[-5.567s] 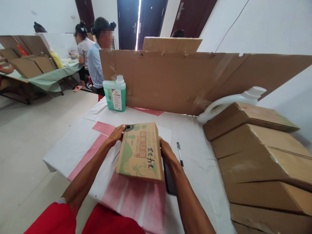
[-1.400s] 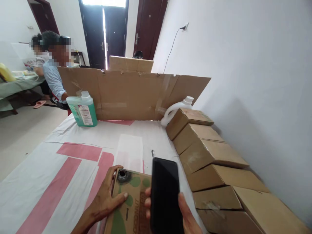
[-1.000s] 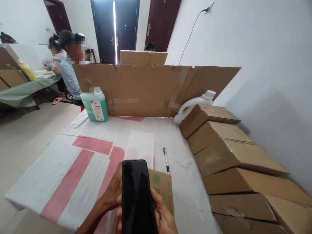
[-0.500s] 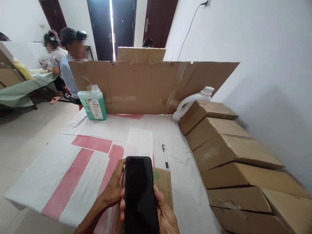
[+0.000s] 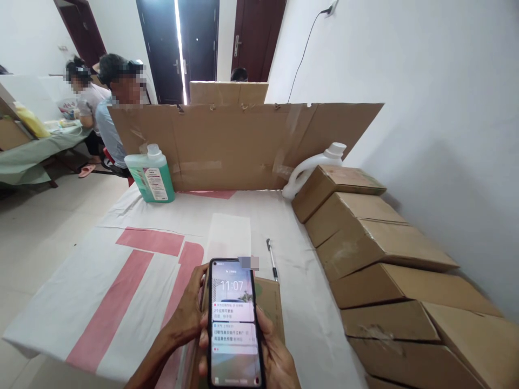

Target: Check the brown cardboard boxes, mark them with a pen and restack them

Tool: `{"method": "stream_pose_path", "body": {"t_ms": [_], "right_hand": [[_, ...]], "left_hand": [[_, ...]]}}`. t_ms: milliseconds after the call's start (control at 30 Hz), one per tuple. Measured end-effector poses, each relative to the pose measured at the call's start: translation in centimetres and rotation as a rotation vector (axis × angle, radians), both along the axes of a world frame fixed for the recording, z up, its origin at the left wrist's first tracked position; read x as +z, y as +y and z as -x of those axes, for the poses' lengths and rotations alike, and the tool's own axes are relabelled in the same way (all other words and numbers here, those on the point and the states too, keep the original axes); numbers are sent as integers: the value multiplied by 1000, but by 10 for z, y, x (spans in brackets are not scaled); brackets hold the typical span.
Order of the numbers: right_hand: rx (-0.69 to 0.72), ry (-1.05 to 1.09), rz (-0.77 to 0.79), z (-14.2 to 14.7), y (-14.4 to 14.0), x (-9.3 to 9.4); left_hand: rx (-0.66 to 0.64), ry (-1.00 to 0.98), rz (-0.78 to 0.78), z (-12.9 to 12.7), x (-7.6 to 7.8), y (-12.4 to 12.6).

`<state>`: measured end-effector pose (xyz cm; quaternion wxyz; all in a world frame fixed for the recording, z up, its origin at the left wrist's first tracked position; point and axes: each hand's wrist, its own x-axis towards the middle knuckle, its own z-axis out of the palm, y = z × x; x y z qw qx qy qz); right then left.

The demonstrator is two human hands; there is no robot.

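Beyond our hands on the far left, a co-worker in a light blue shirt (image 5: pixel 108 129) is showing behind our table, and nearer, a flat plastic bottle of green liquid (image 5: pixel 150 178) is standing on the white cloth with red markings (image 5: pixel 308 308). Our left hand (image 5: pixel 188 308) is resting along the left side of a brown cardboard box with green printing (image 5: pixel 271 302); its fingertips are hiding, so we cannot tell whether it is gripping. Above that box, our right hand (image 5: pixel 278 351) is holding a slim black smartphone (image 5: pixel 234 324), fingers curling round its left edge, thumb lying along its right; the lit screen is showing 11:07. Just beyond this hand, a slim black-and-white pen (image 5: pixel 272 261) is lying on the cloth. Farther ahead, a white plastic jug (image 5: pixel 310 167) is sitting partly behind the closed brown cardboard boxes (image 5: pixel 365 237) that are lining the right side.
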<state>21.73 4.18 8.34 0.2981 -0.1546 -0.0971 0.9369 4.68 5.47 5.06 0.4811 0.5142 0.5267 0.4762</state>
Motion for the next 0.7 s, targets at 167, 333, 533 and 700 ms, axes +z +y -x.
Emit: {"method": "stream_pose_path", "body": {"t_ms": [167,333,533,700], "right_hand": [[10,-48,-8,-2,-4,-1],[-42,-82,-21,-7,-2,5],[-440,-333,-100,-47,16,14],[-660,-924,-161,-103,39,-33]], "left_hand": [[3,44,17,1,2,1],[-7,20,31,6,-7,-1],[111,107,88,17,-19,-7],[209,61,186,29,-19,-7]]}}
